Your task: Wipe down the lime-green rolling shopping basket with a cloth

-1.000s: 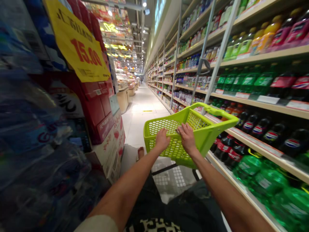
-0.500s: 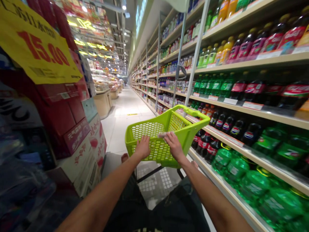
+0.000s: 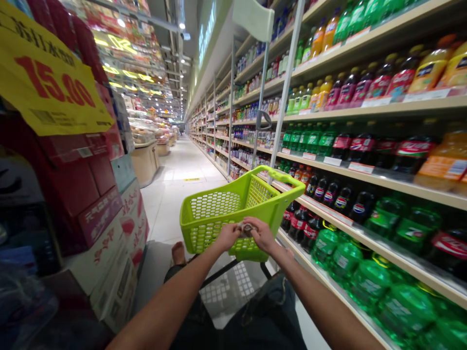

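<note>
A lime-green plastic shopping basket (image 3: 219, 214) on a wheeled frame stands in the aisle in front of me. Both my arms reach out to its near rim. My left hand (image 3: 228, 236) and my right hand (image 3: 260, 233) are drawn together at the rim's middle, fingers curled. Between them they pinch a small crumpled greyish thing (image 3: 245, 228) that I cannot name. The basket looks empty through its mesh.
Shelves of soft-drink bottles (image 3: 346, 194) run along the right, close to the basket. On the left stand stacked red and white cartons (image 3: 109, 214) under a yellow 15.00 price sign (image 3: 51, 92). The tiled aisle (image 3: 182, 170) stretches ahead. My bare foot (image 3: 178, 253) shows below.
My hands slid from apart on the basket's rim to meet at its middle, closing on a small thing. The view moved forward and left along the aisle.
</note>
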Demonstrator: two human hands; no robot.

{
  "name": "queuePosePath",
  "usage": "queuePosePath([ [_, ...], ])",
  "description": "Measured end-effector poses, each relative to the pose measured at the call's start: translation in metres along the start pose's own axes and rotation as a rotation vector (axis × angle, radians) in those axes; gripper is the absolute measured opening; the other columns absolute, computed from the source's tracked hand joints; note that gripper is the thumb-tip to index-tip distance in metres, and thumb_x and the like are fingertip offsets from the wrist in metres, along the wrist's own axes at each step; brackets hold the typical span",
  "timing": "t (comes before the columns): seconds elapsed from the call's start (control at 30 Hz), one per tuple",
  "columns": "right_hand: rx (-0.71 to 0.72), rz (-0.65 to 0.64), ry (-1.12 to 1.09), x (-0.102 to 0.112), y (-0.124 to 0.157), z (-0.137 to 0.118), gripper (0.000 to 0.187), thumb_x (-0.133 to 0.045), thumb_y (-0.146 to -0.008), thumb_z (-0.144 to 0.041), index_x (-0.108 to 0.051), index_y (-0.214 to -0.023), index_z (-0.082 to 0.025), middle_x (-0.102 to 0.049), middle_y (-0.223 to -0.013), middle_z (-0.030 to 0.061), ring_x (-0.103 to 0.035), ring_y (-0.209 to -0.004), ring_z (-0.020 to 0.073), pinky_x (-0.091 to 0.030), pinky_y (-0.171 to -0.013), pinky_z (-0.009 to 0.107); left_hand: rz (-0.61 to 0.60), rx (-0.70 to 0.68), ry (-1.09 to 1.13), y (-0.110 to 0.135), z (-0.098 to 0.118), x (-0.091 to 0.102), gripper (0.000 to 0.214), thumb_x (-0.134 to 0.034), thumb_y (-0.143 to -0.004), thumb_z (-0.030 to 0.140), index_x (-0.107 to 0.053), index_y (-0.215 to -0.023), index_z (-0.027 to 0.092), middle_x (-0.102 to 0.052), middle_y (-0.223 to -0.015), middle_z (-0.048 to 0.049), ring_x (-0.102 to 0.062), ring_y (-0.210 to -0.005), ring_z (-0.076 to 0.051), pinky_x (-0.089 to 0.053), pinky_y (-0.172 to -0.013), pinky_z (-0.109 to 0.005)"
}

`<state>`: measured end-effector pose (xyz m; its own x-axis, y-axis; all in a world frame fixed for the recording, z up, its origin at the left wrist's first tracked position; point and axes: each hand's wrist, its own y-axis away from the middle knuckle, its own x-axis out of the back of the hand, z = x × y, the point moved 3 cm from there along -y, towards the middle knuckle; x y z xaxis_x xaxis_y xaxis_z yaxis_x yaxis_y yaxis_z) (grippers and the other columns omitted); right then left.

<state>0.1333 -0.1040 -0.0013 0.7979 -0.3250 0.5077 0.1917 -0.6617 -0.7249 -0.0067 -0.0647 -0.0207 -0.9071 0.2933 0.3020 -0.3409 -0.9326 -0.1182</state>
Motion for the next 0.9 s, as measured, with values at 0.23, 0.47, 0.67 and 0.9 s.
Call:
queuePosePath([
  [0.23, -0.115, 0.387, 0.163, -0.02, -0.004, 0.003, 0.04, -0.034, -0.073, -0.01, -0.06, -0.103, -0.018, -0.061, -0.108, 0.008, -0.053, -0.106, 0.0191, -0.041, -0.095, 0.038, -0.05, 0.087, 0.304, -0.001, 0.019, -0.029, 0.028, -0.042, -0.077, 0.038, -0.059, -0.07, 0.016, -0.062, -0.064, -0.0028, -0.059, -0.065, -0.015, -0.047, -0.064, -0.027],
  [0.47, -0.041, 0.236, 0.158, -0.045, 0.028, -0.008, 0.058, -0.037, -0.073, -0.011, -0.033, -0.132, -0.015, -0.039, -0.134, 0.0111, -0.037, -0.123, 0.0201, -0.037, -0.099, 0.037, 0.004, 0.263, 0.846, 0.007, 0.013, -0.02, 0.012, -0.057, -0.073, 0.023, -0.058, -0.082, 0.014, -0.063, -0.07, 0.0004, -0.056, -0.061, -0.009, -0.045, -0.059, -0.019],
  [0.67, -0.324, 0.169, -0.21, -0.021, 0.015, 0.013, 0.053, -0.05, -0.074, -0.03, -0.041, -0.125, -0.017, -0.053, -0.121, 0.0114, -0.05, -0.112, 0.0236, -0.045, -0.089, 0.039, -0.021, 0.34, 0.88, 0.005, 0.016, -0.02, 0.015, -0.042, -0.082, 0.017, -0.057, -0.083, 0.014, -0.063, -0.072, -0.0016, -0.057, -0.059, -0.009, -0.047, -0.059, -0.022],
  [0.9, -0.566, 0.257, -0.5, -0.023, 0.018, 0.014, 0.034, -0.051, -0.074, -0.037, -0.058, -0.097, -0.014, -0.067, -0.091, 0.0081, -0.063, -0.082, 0.0215, -0.05, -0.072, 0.033, -0.009, 0.138, 0.209, -0.004, 0.033, -0.024, 0.024, -0.044, -0.079, 0.024, -0.058, -0.095, 0.015, -0.066, -0.09, -0.0056, -0.061, -0.079, -0.015, -0.048, -0.069, -0.027],
])
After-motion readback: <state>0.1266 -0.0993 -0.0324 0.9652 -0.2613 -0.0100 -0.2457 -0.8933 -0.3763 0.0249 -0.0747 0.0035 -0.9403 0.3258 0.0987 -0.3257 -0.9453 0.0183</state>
